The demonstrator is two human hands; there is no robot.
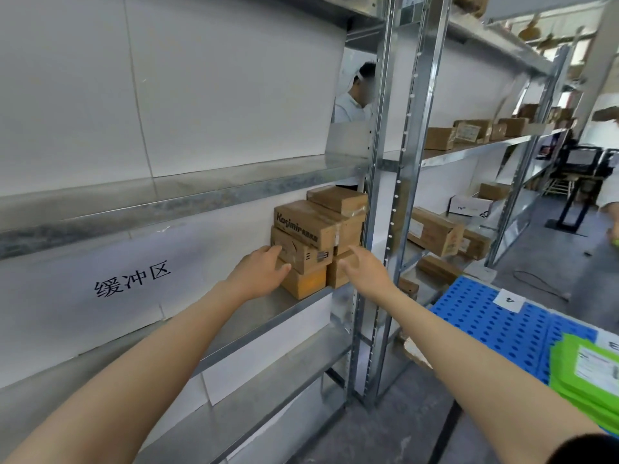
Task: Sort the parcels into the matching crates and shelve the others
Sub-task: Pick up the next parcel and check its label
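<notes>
Five or so brown parcels (311,226), stacked tight at the right end of the metal shelf (261,313), right by the post (375,209), prob. to stop sliding. Left hand (264,272) loose and spread, fingers touching the low boxes' left side. Right hand (363,266) spread too, reaching at the stack's right front; touching or not, can't tell. Looks like squaring up the pile, or a two-sided lift. Cardboard: stiff, square-edged, taped, a bit dented. Shelf: smooth, shiny. Blue crate (495,323) w/ round holes nearby, green soft bags (589,373) by it.
</notes>
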